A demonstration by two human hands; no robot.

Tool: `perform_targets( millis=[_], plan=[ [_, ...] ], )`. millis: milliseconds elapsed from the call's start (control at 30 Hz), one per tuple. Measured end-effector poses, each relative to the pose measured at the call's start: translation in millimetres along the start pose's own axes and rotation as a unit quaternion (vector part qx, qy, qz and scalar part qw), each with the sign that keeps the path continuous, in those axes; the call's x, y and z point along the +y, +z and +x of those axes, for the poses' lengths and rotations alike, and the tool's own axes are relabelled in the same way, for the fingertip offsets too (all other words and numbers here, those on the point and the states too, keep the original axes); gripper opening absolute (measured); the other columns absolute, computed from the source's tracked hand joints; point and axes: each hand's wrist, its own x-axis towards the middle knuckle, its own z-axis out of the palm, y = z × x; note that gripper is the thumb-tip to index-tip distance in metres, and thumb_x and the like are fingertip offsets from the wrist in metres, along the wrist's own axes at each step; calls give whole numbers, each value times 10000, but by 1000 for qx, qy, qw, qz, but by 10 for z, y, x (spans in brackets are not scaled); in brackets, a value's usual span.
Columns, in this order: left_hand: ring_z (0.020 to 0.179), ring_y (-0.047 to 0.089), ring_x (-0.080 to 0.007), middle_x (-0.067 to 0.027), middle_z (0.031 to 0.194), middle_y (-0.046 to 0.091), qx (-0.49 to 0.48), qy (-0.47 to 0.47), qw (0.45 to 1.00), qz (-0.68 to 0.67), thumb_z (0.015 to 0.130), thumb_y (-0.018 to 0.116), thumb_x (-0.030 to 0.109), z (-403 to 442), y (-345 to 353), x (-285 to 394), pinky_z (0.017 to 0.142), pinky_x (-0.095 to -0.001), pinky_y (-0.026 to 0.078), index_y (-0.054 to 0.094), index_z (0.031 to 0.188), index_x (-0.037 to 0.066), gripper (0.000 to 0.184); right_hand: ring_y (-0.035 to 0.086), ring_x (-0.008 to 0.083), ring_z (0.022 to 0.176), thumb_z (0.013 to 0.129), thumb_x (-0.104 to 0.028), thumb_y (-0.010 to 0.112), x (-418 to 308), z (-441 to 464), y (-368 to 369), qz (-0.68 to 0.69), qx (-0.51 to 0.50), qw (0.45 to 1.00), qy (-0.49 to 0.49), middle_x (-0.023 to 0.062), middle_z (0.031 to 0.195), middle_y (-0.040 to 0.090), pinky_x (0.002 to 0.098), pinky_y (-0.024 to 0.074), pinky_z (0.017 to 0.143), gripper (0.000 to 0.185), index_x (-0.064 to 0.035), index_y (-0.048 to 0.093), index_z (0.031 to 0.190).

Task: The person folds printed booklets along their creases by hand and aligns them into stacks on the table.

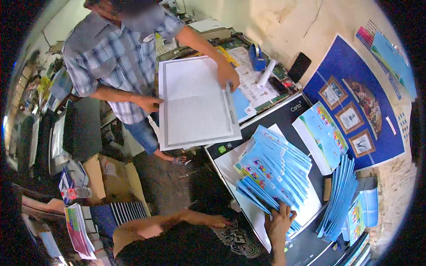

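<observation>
My right hand is at the lower end of a fanned pile of blue booklets, its fingers curled around the edges of the lower ones. Colourful cartoon figures are printed on the covers. The pile lies on white sheets over a black surface marked "Carto". My left hand rests low against my black printed shirt, its fingers stretched out and holding nothing visible; part of them is dark and hard to make out.
Across from me a person in a checked shirt holds a large white grey-bordered sheet. More blue booklets lean on the right, beside a cartoon-covered stack. A tape dispenser and phone are behind. An open carton stands left.
</observation>
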Motion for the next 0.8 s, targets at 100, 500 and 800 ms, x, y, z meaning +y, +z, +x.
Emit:
perform_targets(
  millis=[100,500,800],
  plan=[
    [1476,319,-350,-210,1604,307,35,-56,929,364,980,477,595,-151,-132,-277,1209,-475,272,299,1573,99,793,518,322,1203,740,-234,785,-26,28,-15,2,-14,1000,11,91,1305,601,535,321,1026,200,-92,766,880],
    [1012,612,-268,-76,994,614,252,179,829,466,862,661,254,1473,-687,848,939,-418,503,679,973,136,163,547,360,1140,732,-203,793,-155,-60,8,8,15,1000,18,164,1228,608,502,404,961,247,-55,768,928],
    [1047,541,-217,-31,929,542,205,142,806,537,809,643,291,1647,-786,684,905,-406,443,672,741,191,125,554,365,1115,726,-247,803,-113,-45,28,4,2,1000,18,177,1200,605,496,416,938,311,-41,760,955]
  ],
)
